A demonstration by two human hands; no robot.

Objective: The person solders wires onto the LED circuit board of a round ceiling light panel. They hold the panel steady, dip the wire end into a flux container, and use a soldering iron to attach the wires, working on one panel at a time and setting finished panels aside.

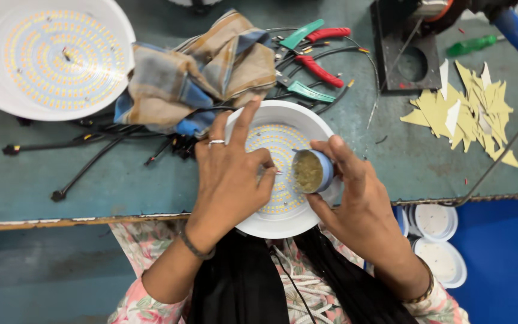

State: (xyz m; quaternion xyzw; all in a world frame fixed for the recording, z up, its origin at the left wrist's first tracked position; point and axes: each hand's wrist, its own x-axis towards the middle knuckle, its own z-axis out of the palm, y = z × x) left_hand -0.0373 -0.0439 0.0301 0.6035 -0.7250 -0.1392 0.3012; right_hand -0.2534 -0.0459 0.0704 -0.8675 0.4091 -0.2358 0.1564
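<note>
Right hand [355,192] is gripping a small blue tin [312,171] of paste, tilted toward the left hand [232,174], whose loosely curled fingers are steadying the white LED lamp disc [283,222] at the bench [61,180] edge.

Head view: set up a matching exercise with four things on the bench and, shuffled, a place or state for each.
Things:
1. small round tin
2. checked cloth
3. yellow paper scraps
4. large white lamp disc

Places or states:
A. top left corner of the bench
B. scattered at the right of the bench
C. held in the right hand, over the small lamp disc
D. crumpled beside the pliers

Pairs: 1-C, 2-D, 3-B, 4-A
</note>
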